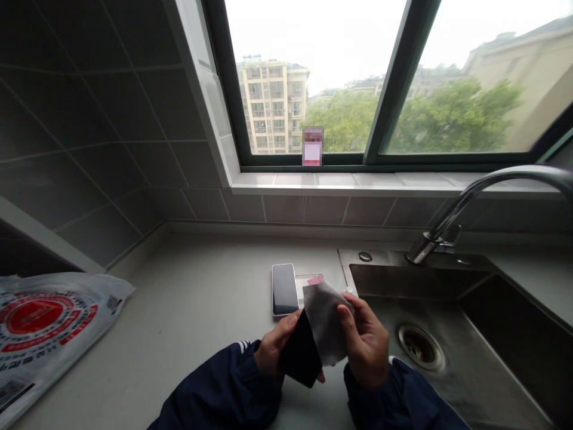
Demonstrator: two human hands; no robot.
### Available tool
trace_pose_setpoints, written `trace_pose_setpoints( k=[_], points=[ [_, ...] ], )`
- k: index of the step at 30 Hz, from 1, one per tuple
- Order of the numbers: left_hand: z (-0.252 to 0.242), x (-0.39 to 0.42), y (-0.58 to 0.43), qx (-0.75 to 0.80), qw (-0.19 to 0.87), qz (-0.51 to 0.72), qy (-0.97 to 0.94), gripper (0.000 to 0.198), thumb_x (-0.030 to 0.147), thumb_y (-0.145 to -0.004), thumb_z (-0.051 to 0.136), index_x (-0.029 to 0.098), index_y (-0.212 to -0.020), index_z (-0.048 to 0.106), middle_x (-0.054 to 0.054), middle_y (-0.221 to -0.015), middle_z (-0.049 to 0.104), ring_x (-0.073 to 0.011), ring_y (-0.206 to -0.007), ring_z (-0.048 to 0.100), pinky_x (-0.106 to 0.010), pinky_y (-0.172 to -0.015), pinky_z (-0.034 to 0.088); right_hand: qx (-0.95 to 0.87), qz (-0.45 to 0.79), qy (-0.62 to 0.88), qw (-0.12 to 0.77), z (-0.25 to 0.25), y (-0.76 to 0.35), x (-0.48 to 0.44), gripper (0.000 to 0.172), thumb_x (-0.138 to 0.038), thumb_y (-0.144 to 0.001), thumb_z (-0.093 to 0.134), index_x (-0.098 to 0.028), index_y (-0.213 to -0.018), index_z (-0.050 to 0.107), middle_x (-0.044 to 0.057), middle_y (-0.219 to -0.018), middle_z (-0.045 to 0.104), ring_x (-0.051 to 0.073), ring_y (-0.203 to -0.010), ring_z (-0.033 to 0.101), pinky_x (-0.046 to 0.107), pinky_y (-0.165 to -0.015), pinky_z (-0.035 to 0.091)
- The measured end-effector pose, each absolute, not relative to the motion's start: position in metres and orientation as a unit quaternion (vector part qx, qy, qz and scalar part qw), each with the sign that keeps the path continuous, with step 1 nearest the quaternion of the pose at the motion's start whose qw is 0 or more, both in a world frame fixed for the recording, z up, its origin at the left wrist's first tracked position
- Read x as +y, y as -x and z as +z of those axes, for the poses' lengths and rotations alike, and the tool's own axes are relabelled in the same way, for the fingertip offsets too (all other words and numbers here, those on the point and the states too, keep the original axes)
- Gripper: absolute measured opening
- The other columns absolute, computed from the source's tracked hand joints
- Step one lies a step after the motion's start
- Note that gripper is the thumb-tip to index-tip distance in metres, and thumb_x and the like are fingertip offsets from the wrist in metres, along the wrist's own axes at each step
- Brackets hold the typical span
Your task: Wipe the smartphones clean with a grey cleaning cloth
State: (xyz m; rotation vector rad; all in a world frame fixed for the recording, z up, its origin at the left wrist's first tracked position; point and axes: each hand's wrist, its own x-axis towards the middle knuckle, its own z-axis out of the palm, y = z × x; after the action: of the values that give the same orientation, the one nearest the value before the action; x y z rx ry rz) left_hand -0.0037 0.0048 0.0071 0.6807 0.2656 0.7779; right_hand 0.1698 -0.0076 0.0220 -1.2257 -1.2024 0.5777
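Note:
My left hand (274,347) is closed round a flat black phone-like slab (299,357), held tilted above the counter's front edge. My right hand (367,343) pinches a grey wiping cloth (326,319) that lies over the slab's upper right side. Just beyond both hands a white-framed phone (285,288) with a dark screen lies flat on the counter. A clear package with a pink label (312,280) rests beside that phone, partly hidden by the cloth.
A steel sink (470,358) with a drain (419,345) and a curved tap (474,197) fills the right side. A white plastic bag with red print (40,328) lies at the left. The grey counter (188,322) runs to a tiled wall and a window sill (358,182).

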Motion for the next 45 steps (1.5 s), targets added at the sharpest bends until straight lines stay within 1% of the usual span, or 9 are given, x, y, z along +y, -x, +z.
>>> trace_pose_setpoints(
  k=[7, 13, 19, 23, 28, 32, 35, 42, 45],
  points=[
    [0.005, 0.005, 0.007, 0.143, 0.871, 0.366, -0.295, 0.048, 0.049, -0.093, 0.04, 0.024, -0.132, 0.054, -0.013, -0.106, 0.072, -0.0298, -0.072, 0.073, -0.044, -0.065, 0.057, -0.501, 0.288, 0.526, 0.625, 0.026, -0.169, -0.006, 0.035, -0.046, -0.085, 0.067, -0.02, -0.108, 0.071, 0.007, -0.101, 0.075, 0.024, -0.091, 0.072, 0.03, -0.081, 0.058],
    [0.006, 0.007, 0.009, 0.157, 0.888, 0.354, -0.25, 0.055, 0.052, -0.092, 0.044, 0.017, -0.133, 0.054, -0.016, -0.117, 0.068, -0.034, -0.09, 0.07, -0.048, -0.071, 0.057, -0.524, 0.299, 0.512, 0.611, 0.025, -0.166, -0.004, 0.037, -0.04, -0.091, 0.061, -0.022, -0.123, 0.064, 0.008, -0.117, 0.07, 0.026, -0.105, 0.069, 0.035, -0.091, 0.057],
    [0.004, 0.007, 0.008, 0.182, 0.869, 0.356, -0.293, 0.057, 0.057, -0.091, 0.042, 0.016, -0.124, 0.063, -0.013, -0.112, 0.072, -0.0311, -0.089, 0.072, -0.045, -0.075, 0.056, -0.665, 0.035, 0.456, 0.59, 0.023, -0.161, -0.004, 0.056, -0.02, -0.089, 0.062, -0.024, -0.143, 0.047, 0.011, -0.152, 0.039, 0.036, -0.139, 0.037, 0.059, -0.109, 0.038],
    [-0.008, 0.01, 0.008, 0.172, 0.846, 0.404, -0.302, 0.041, 0.054, -0.085, 0.055, 0.025, -0.111, 0.07, -0.006, -0.096, 0.076, -0.0266, -0.082, 0.073, -0.039, -0.07, 0.057, -0.738, -0.02, 0.405, 0.539, 0.021, -0.158, -0.006, 0.053, -0.008, -0.09, 0.055, -0.026, -0.139, 0.052, 0.009, -0.151, 0.041, 0.037, -0.141, 0.034, 0.063, -0.109, 0.038],
    [-0.008, 0.012, 0.01, 0.164, 0.858, 0.398, -0.279, 0.046, 0.053, -0.081, 0.059, 0.035, -0.123, 0.063, -0.006, -0.118, 0.072, -0.0293, -0.103, 0.07, -0.04, -0.083, 0.057, -0.778, -0.01, 0.387, 0.495, 0.019, -0.157, -0.009, 0.06, -0.005, -0.09, 0.053, -0.019, -0.147, 0.042, 0.013, -0.153, 0.037, 0.038, -0.142, 0.031, 0.061, -0.11, 0.037],
    [0.0, 0.007, 0.008, 0.176, 0.824, 0.436, -0.315, 0.044, 0.044, -0.078, 0.066, 0.033, -0.121, 0.065, -0.003, -0.134, 0.062, -0.031, -0.133, 0.049, -0.041, -0.106, 0.044, -0.789, 0.009, 0.391, 0.473, 0.018, -0.156, -0.011, 0.064, -0.008, -0.092, 0.051, -0.018, -0.152, 0.032, 0.013, -0.158, 0.027, 0.038, -0.145, 0.023, 0.059, -0.11, 0.037],
    [-0.001, 0.006, 0.006, 0.172, 0.809, 0.461, -0.322, 0.051, 0.038, -0.073, 0.073, 0.032, -0.122, 0.065, -0.002, -0.144, 0.053, -0.0328, -0.141, 0.037, -0.045, -0.113, 0.034, -0.793, 0.015, 0.393, 0.465, 0.017, -0.155, -0.012, 0.064, -0.012, -0.094, 0.049, -0.017, -0.153, 0.028, 0.014, -0.159, 0.023, 0.037, -0.146, 0.022, 0.059, -0.111, 0.035],
    [0.012, 0.009, 0.001, 0.184, 0.808, 0.444, -0.341, 0.053, 0.036, -0.08, 0.069, 0.03, -0.131, 0.059, -0.003, -0.148, 0.048, -0.0275, -0.142, 0.036, -0.04, -0.116, 0.027, -0.809, 0.032, 0.397, 0.432, 0.015, -0.151, -0.016, 0.063, -0.017, -0.096, 0.047, -0.014, -0.154, 0.024, 0.016, -0.16, 0.019, 0.037, -0.146, 0.019, 0.059, -0.113, 0.032],
    [0.023, 0.01, -0.002, 0.169, 0.8, 0.444, -0.366, 0.051, 0.042, -0.078, 0.07, 0.031, -0.128, 0.062, -0.002, -0.142, 0.056, -0.0285, -0.139, 0.041, -0.04, -0.115, 0.03, -0.809, 0.038, 0.393, 0.435, 0.015, -0.148, -0.019, 0.062, -0.017, -0.095, 0.047, -0.015, -0.154, 0.026, 0.015, -0.16, 0.018, 0.037, -0.146, 0.019, 0.059, -0.113, 0.032]
  ],
)
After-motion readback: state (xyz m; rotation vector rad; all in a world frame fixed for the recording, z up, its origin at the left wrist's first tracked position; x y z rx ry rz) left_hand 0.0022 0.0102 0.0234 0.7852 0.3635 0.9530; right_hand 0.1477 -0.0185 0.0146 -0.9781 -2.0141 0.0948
